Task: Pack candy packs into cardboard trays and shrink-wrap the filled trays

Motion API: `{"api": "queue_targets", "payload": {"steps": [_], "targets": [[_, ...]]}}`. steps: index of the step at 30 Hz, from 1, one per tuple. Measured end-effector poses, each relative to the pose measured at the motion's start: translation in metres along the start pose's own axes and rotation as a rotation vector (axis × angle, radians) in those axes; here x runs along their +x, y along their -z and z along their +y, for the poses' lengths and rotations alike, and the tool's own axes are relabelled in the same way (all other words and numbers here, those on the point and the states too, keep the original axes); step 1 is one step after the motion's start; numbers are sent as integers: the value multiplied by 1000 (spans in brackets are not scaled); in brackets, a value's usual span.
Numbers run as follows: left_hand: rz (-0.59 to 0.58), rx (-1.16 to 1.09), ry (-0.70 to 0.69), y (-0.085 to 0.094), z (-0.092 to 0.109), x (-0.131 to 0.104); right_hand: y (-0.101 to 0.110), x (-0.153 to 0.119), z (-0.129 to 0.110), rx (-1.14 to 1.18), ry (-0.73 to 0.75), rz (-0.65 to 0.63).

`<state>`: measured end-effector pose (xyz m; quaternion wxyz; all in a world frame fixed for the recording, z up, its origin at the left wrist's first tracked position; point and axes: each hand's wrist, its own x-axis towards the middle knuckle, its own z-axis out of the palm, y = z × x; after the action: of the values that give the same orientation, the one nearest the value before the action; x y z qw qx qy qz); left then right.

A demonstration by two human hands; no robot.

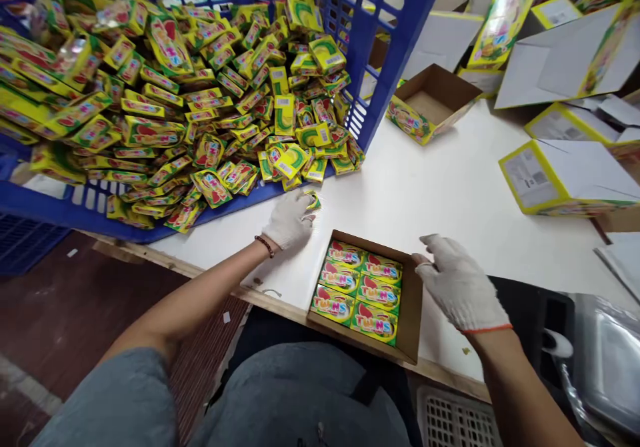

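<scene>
My left hand (291, 221), in a white knit glove, is closed around a small yellow-green candy box (313, 200) just in front of the blue crate. Part of that box is hidden by the fingers. Near the table's front edge lies a shallow brown cardboard tray (411, 313), with several "TWINS" boxes (375, 293) laid flat in two columns inside; a strip along its right side is bare. My right hand (453, 277), also gloved, is beside the tray's upper right corner with thumb and fingers apart and nothing in them.
A tipped blue plastic crate (380, 53) spills a heap of small candy boxes (200, 107) at the left. Behind, a display box (433, 103) stands on the white table (400, 187). Folded cartons (565, 173) crowd the right, with a black object (530, 320) and clear plastic (610, 353) nearer.
</scene>
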<state>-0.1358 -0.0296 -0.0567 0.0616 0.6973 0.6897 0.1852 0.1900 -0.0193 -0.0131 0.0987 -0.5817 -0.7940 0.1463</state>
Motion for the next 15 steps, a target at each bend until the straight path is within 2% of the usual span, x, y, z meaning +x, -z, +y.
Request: {"api": "queue_targets", "payload": {"steps": [2,3,5,6,8,10,12,13,14,15], "targets": [[-31,54,85,-5,-30,-2,5,2,-13,112,74,64],[-43,60,104,-8,-39,-3,6,4,-23,180,107,64],[-11,20,123,-8,-42,-9,7,10,-45,304,156,35],[45,-19,104,-6,-37,-13,6,13,-57,350,169,18],[192,-110,-74,3,-20,-24,4,20,-79,419,184,-16],[320,-169,-396,16,2,-36,5,26,-94,470,208,-64],[344,-202,-687,29,18,-44,11,28,-100,493,266,-175],[327,-237,-764,33,22,-45,15,28,-99,490,289,-253],[306,-281,-779,37,23,-43,19,26,-96,478,295,-334],[289,-328,-729,39,19,-37,22,22,-91,457,283,-413]]}}
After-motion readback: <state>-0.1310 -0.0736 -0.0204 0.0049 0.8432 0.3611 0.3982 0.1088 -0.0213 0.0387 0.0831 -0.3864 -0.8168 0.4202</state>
